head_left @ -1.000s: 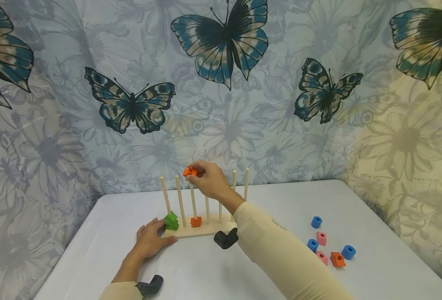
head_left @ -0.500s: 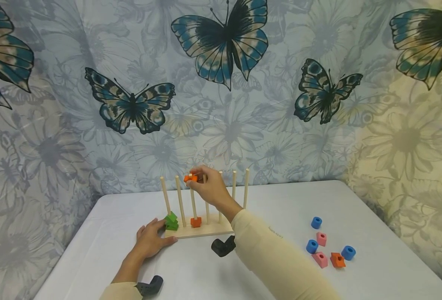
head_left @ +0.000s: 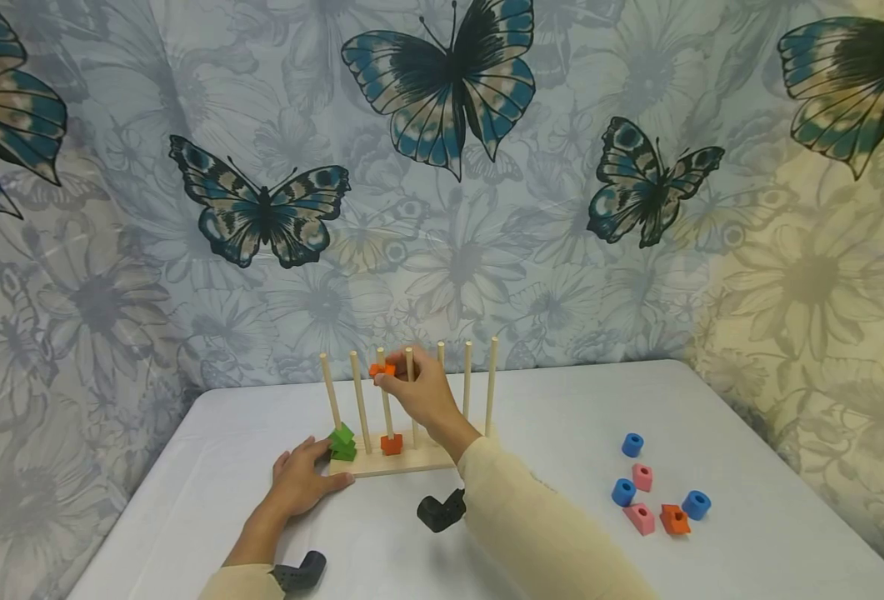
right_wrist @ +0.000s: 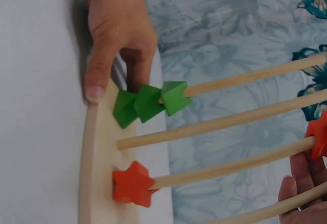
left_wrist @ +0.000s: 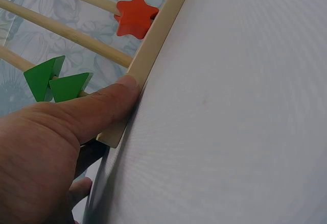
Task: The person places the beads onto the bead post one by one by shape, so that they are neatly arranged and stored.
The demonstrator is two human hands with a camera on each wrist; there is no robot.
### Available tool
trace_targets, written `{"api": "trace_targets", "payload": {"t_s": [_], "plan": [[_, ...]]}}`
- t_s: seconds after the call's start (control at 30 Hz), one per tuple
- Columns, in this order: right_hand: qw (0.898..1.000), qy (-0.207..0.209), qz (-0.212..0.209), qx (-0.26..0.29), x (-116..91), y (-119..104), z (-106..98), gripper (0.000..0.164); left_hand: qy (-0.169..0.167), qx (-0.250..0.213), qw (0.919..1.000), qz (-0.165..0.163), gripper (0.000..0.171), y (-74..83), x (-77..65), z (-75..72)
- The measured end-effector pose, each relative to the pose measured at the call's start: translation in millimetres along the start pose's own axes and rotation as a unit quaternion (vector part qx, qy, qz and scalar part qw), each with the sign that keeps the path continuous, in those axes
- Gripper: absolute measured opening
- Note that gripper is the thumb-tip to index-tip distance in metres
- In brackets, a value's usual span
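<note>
An orange star bead [head_left: 382,369] is threaded on the third peg from the left, near its top. My right hand [head_left: 428,392] pinches it between thumb and fingers. Down on the same peg, a second orange star bead [right_wrist: 134,184] sits against the base of the wooden peg rack [head_left: 412,461]. My left hand [head_left: 301,482] grips the left end of that base, its thumb [left_wrist: 115,99] lying along the front edge and the other fingers partly hidden behind. Beside it, several green triangular beads [right_wrist: 148,103] are stacked on the leftmost peg.
To the right on the white table [head_left: 561,417] lie loose beads: blue cylinders [head_left: 697,505], pink beads [head_left: 641,477] and another orange star bead [head_left: 675,519]. Bare pegs [head_left: 491,379] rise on the rack's right side. A butterfly-print cloth [head_left: 471,267] hangs behind the table.
My right hand has brought the orange star bead down from above the third peg onto its upper part. The left hand stays on the base.
</note>
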State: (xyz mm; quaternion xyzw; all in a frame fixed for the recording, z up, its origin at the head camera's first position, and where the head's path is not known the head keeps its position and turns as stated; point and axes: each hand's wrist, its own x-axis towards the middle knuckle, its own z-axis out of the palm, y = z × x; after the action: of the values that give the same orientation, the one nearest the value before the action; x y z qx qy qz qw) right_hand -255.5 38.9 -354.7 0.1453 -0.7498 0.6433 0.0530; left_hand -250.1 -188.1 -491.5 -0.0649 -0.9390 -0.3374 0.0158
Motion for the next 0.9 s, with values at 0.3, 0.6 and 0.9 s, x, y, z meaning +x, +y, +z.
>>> {"api": "trace_targets", "payload": {"t_s": [0.3,0.6,0.9], "plan": [[1.0,-0.002,0.017,0.013,0,21,4,0.027,-0.002,0.002,1.0,-0.001,0.078,-0.3,0.8,-0.4],[0.999,0.007,0.044,0.011,-1,49,8,0.028,-0.002,0.004,1.0,-0.004,0.078,-0.6,0.8,-0.3],[0.998,0.013,0.056,-0.018,-5,61,11,0.025,-0.001,0.005,1.0,-0.006,0.078,0.2,0.6,-0.3]]}}
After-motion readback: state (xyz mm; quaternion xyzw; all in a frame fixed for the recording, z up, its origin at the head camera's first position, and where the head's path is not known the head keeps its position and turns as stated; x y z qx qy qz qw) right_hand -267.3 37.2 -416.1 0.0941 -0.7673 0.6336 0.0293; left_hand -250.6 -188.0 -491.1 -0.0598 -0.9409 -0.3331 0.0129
